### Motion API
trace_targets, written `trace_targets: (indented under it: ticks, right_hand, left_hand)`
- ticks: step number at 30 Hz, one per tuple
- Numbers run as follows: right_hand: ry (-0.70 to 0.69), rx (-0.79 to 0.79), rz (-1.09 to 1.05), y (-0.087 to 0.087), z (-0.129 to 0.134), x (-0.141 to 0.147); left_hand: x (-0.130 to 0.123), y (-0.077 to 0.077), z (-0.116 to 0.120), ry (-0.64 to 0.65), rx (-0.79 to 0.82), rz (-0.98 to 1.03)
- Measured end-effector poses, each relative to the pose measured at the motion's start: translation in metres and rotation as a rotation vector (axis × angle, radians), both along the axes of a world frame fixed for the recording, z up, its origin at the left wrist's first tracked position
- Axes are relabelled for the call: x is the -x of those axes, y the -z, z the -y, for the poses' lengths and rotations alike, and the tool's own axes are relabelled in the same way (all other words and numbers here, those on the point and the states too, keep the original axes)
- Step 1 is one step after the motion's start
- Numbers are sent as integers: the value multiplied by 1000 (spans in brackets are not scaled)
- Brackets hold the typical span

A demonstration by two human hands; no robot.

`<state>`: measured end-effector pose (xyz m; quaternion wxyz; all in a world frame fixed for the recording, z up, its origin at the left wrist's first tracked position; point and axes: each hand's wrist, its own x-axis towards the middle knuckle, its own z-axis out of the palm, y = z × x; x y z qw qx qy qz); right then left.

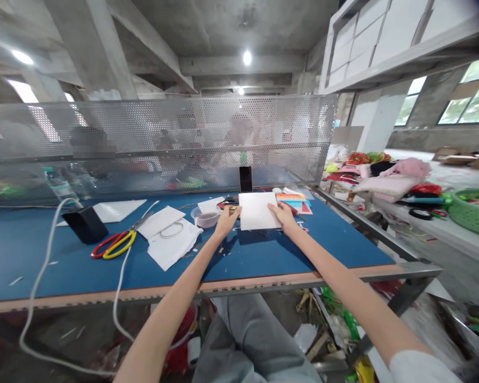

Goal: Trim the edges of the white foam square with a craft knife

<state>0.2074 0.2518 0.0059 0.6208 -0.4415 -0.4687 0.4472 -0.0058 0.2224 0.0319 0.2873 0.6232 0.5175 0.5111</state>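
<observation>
Grey trousers (247, 340) are being seen below the desk (263, 255) edge. A white sheet (257, 211) is being pressed by the left hand (227, 221) and right hand (283, 215), each grip flat and open. Open blue room is being left in front; red-and-yellow scissors (115, 244) are lying off left, before a holey metal screen (159, 133).

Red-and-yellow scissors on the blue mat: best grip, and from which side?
Grip the scissors by the red and yellow finger loops, coming from the near table edge. The loops lie flat, facing that edge, with open mat around them, while the blades point away toward the white paper.
</observation>
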Motion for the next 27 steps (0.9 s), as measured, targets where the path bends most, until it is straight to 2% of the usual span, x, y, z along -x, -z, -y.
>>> trace_targets:
  ticks: [3,5,10,13,16,18,23,27]
  right_hand:
    - [41,7,-28,3,-4,-1]
    - [32,4,-28,3,-4,0]
    - [-111,10,-48,-2,2,4]
    - [-126,-62,14,-4,5,6]
    - [-69,-200,93,-4,5,6]
    - [-68,-231,131,-3,5,6]
    - [-97,-267,288,-4,10,8]
    - [20,-383,372,-8,20,11]
  left_hand:
    - [4,4,0,260,257,181]
    - [9,5,1,313,289,236]
    - [14,6,-1,161,287,447]
    - [12,7,-2,105,268,532]
    - [11,7,-2,114,282,551]
    - [10,7,-1,141,307,559]
    - [10,11,-1,303,316,564]
    - [11,12,-1,281,355,581]
